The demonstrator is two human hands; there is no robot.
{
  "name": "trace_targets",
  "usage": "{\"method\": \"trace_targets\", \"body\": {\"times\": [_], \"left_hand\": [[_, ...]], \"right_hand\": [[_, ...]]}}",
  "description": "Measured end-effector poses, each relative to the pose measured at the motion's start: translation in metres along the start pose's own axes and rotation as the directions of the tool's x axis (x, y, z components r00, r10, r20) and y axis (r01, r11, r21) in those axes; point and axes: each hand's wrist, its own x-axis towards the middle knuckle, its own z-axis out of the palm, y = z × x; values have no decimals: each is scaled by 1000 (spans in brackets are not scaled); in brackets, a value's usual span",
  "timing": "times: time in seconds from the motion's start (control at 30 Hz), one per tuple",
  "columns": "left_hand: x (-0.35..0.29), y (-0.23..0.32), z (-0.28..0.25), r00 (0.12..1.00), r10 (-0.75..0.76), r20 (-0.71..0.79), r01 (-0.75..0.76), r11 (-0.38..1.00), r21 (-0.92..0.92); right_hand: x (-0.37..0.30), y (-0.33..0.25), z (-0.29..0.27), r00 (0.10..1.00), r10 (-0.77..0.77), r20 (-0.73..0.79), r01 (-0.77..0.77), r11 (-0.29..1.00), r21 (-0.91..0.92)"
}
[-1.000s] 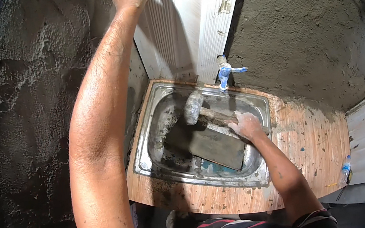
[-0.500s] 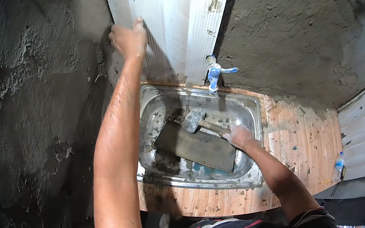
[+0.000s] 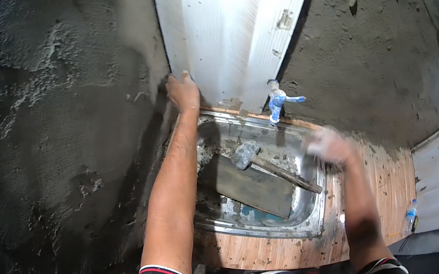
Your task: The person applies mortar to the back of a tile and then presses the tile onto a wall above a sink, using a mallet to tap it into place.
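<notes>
My left hand is closed at the corner where the wet grey plaster wall meets the white ribbed panel. Its fingers curl toward the wall, and what they hold is hidden. My right hand, smeared by motion and pale with dust, hovers over the right rim of the steel sink. In that sink lies a hammer with a grey, mortar-caked head and a wooden handle, apart from my right hand. Beneath the hammer rests a flat rectangular board, dirty with mortar.
A tap wrapped in blue and white stands behind the sink. Wood-patterned countertop, spotted with mortar, surrounds the basin. A small clear bottle is at the right edge. Rough plaster covers the right wall.
My right hand has let go of the hammer and moved up and right. The hammer now lies on the board. My left hand has come down along the panel edge; the view has shifted.
</notes>
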Motion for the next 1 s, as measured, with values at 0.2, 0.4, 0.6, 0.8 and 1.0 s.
{"method": "trace_targets", "body": {"times": [0.2, 0.4, 0.6, 0.8, 1.0], "left_hand": [[-3, 5, 0, 995, 87, -46, -86, 996, 27], [1, 14, -6, 1000, -19, -3, 19, 998, 68], [2, 10, -3, 998, -61, -13, 61, 997, 43], [8, 9, -4, 996, -70, 47, 69, 997, 29], [-4, 10, 1, 990, -100, 98, 87, 989, 123]], "right_hand": [[76, -86, -87, 643, -270, -717, 421, 907, 35], [115, -100, -87, 728, -186, -660, 502, 800, 327], [140, -96, -88, 656, -294, -695, 584, 781, 220], [146, -88, -91, 560, -372, -740, 591, 806, 42], [142, -89, -90, 608, -346, -714, 578, 810, 99]]}}
